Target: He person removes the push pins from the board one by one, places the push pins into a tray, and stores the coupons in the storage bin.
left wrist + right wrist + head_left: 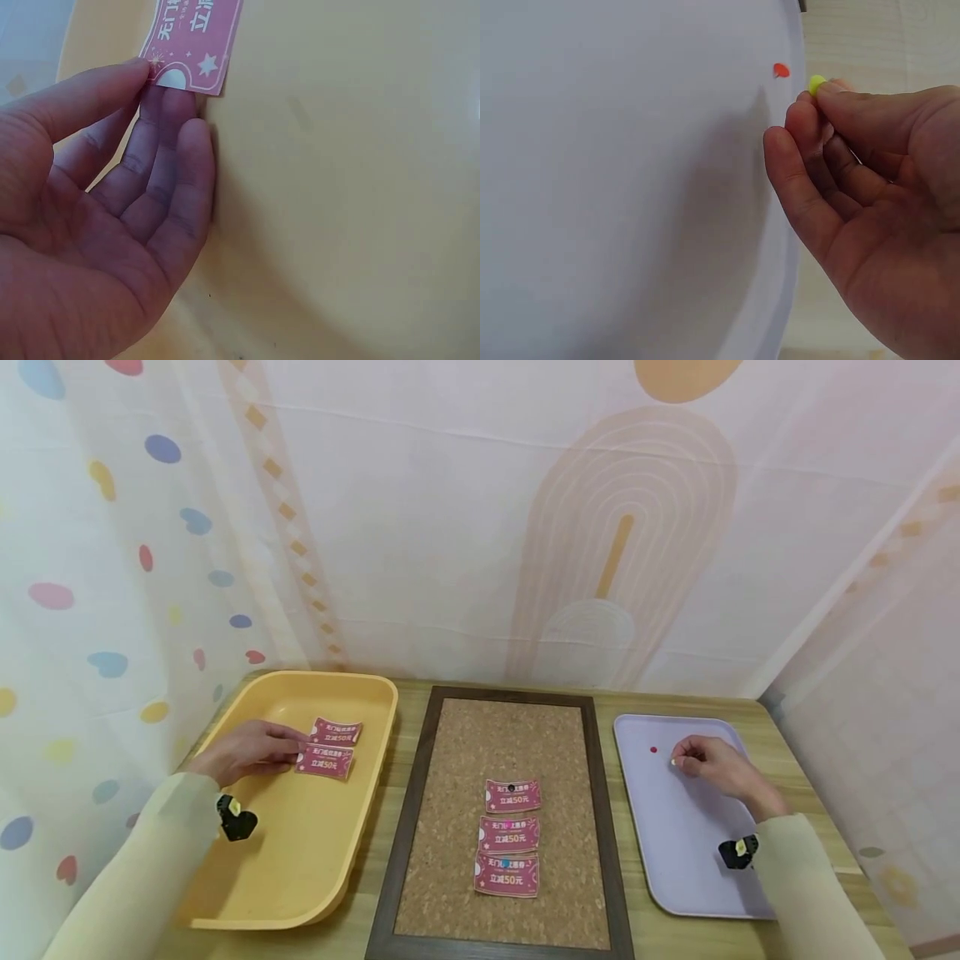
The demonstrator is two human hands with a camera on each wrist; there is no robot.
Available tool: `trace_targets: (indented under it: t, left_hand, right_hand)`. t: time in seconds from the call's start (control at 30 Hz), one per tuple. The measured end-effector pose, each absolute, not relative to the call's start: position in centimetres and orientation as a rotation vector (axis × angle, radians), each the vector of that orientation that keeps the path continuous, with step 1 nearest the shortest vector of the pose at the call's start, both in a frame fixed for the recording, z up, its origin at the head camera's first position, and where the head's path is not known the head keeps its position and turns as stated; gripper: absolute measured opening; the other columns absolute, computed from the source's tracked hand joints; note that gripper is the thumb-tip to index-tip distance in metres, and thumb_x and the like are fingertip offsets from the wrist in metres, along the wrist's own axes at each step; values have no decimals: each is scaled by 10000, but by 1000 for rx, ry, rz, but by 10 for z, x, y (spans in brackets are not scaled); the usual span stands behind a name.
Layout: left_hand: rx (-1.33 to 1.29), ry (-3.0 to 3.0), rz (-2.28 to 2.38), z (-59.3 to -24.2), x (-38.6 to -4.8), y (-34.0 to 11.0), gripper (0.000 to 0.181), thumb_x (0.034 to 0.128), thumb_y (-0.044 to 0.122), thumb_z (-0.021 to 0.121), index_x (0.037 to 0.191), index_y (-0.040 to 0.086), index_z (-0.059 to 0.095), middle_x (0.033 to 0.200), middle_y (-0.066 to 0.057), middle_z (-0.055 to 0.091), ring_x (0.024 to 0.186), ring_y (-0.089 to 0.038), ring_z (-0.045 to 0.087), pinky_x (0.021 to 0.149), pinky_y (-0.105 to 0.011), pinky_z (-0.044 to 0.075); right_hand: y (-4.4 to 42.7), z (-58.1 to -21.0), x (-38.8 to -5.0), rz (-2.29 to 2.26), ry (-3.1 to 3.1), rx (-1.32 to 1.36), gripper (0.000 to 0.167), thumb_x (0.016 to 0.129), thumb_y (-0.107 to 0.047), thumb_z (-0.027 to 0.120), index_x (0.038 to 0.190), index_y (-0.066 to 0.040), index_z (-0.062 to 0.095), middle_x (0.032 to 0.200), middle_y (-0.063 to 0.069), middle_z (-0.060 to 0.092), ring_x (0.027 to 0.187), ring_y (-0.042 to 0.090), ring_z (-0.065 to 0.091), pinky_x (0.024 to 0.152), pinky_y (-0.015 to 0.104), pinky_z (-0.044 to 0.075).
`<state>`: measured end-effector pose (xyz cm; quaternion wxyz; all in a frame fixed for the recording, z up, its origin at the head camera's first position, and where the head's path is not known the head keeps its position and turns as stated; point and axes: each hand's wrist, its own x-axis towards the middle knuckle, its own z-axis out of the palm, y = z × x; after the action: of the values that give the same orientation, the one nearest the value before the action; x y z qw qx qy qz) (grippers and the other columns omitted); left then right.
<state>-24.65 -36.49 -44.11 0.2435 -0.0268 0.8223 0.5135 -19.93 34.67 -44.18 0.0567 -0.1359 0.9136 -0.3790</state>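
My left hand (258, 750) is over the yellow tray (300, 893), pinching the edge of a pink paper coupon (199, 37) between thumb and fingertip. A second pink coupon (336, 732) lies just beyond it in the head view. Over the lilac tray (693, 860), my right hand (716, 764) pinches a yellow thumbtack (817, 84) between thumb and forefinger. A red thumbtack (781, 70) lies on that tray, a little apart from the fingertips. Between the trays is a framed cork board (510, 735), with a column of pink coupons (508, 835) tacked to it.
The coupons on the board carry a black tack (512, 788), a pink tack (509, 826) and a blue tack (506, 863). Everything stands on a wooden table (408, 760). A patterned curtain (450, 527) hangs behind and at both sides.
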Motion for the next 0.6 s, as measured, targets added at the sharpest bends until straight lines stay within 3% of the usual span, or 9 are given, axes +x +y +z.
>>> trace_targets:
  t: [0.4, 0.6]
  left_hand:
    - [-102, 2319, 1400, -439, -239, -359, 383, 1026, 98, 637, 1308, -158, 607, 893, -3, 732, 752, -96, 657, 705, -255, 589]
    - [-71, 2381, 1346, -436, -237, -358, 386, 1028, 98, 633, 1286, -186, 596, 960, -41, 739, 807, -113, 677, 752, -292, 604]
  right_hand:
    - [347, -449, -202, -1084, 2797, -392, 48, 963, 60, 637, 918, 55, 653, 840, 54, 620, 754, 96, 509, 650, 232, 450]
    - [348, -448, -204, -1038, 2820, -403, 48, 952, 53, 651, 910, 40, 671, 844, 56, 634, 759, 131, 533, 644, 237, 469]
